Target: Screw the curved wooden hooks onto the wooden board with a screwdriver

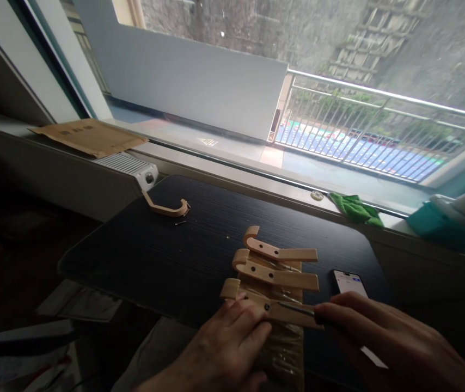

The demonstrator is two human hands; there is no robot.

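Observation:
Three pale wooden hooks lie side by side across a strip (283,354) in shiny, brownish plastic. My left hand (232,337) is closed over the nearest wooden hook (293,313), its fingers by the curled end. In my right hand (379,326) is a screwdriver (300,308), its dark handle mostly hidden by my fingers. The shaft points left along that hook, with the tip at or close to a dark screw hole. Beyond it lie the middle wooden hook (289,279) and the far wooden hook (295,254), each showing two dark holes.
A loose wooden hook (167,210) lies at the far left of the black table (142,261), with a small dark screw (181,222) beside it. A phone (350,283) is near my right hand. The sill holds a green cloth (355,208) and a brown envelope (91,136).

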